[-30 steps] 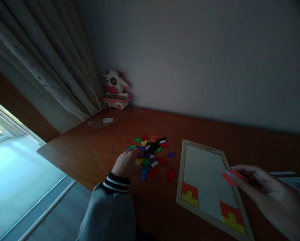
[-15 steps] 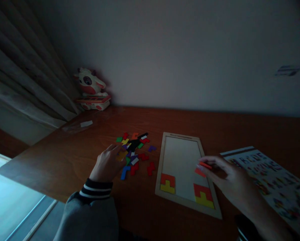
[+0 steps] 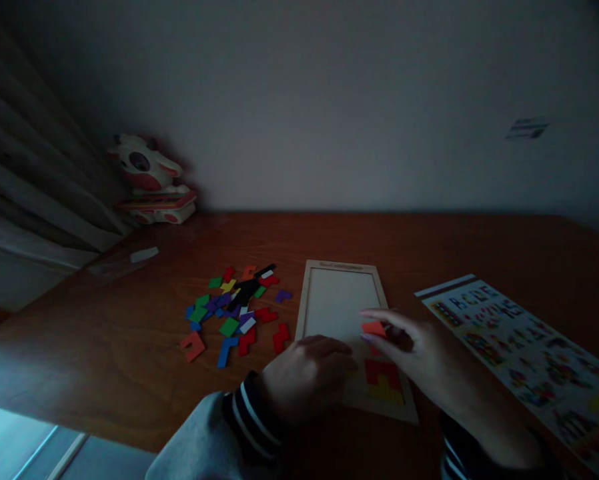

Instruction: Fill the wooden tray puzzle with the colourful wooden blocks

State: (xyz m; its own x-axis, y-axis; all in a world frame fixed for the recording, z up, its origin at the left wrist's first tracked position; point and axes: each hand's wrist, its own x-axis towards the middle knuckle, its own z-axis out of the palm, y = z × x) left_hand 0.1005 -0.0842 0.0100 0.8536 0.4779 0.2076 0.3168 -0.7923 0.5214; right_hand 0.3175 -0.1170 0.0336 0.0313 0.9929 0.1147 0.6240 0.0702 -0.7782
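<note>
A wooden puzzle tray (image 3: pixel 339 303) lies on the table in front of me. Its lower right corner holds a red puzzle piece (image 3: pixel 379 371) fitted against a yellow puzzle piece (image 3: pixel 385 393). Over the tray's right side, my right hand (image 3: pixel 404 337) pinches an orange puzzle piece (image 3: pixel 374 328) between thumb and fingers. My left hand (image 3: pixel 309 373) is over the tray's lower left, covering that corner; its fingers are curled, and what they hold, if anything, is hidden. Left of the tray spreads a pile of coloured puzzle pieces (image 3: pixel 239 293).
A printed sheet with pictures and letters (image 3: pixel 484 313) lies right of the tray. At the back left stands a cow-shaped toy (image 3: pixel 152 180) with a keyboard, beside a curtain (image 3: pixel 34 173). A clear plastic wrapper with a white label (image 3: pixel 144 255) lies in front of it.
My left hand has moved right, from the loose pieces to over the tray's lower left. My right hand still pinches the orange piece over the tray's right side. The view has shifted.
</note>
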